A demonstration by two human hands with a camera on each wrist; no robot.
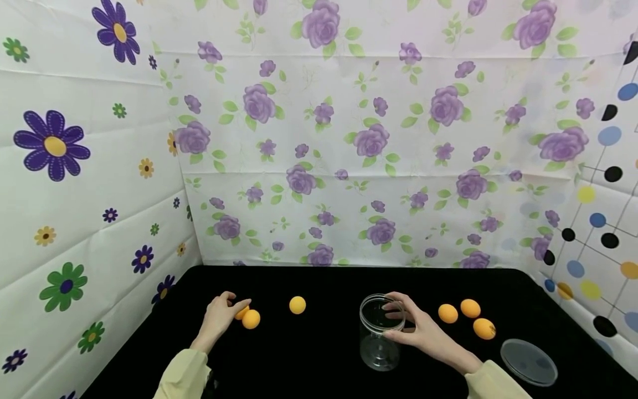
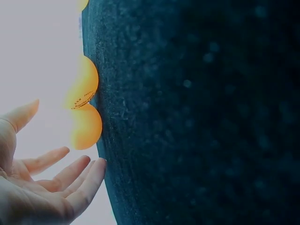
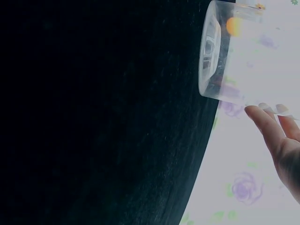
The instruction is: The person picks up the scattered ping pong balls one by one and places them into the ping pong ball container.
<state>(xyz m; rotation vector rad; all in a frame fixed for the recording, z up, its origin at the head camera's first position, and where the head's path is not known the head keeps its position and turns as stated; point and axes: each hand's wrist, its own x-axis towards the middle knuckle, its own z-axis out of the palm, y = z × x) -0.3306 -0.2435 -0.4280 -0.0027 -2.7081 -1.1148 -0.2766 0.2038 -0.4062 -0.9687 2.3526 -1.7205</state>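
Observation:
My left hand [image 1: 218,320] reaches over an orange ping-pong ball [image 1: 241,313] that its fingers partly hide, with another ping-pong ball [image 1: 251,319] right beside it. In the left wrist view, the left hand [image 2: 51,187] has its thumb and fingers spread, a small gap away from the nearer ball [image 2: 87,127]; dark lettering shows on the ball behind it [image 2: 86,82]. Upright on the black tabletop stands a clear, lidless jar [image 1: 380,352]. My right hand [image 1: 423,330] holds it near the rim from the right, thumb in front and fingers behind.
One ping-pong ball [image 1: 297,305] lies between the left hand and the jar. Right of the jar are three more: a left one [image 1: 447,313], a back one [image 1: 471,308] and a front one [image 1: 484,328]. A clear round lid [image 1: 529,363] lies near them. Patterned sheets [image 1: 319,138] enclose the black table [image 1: 299,366].

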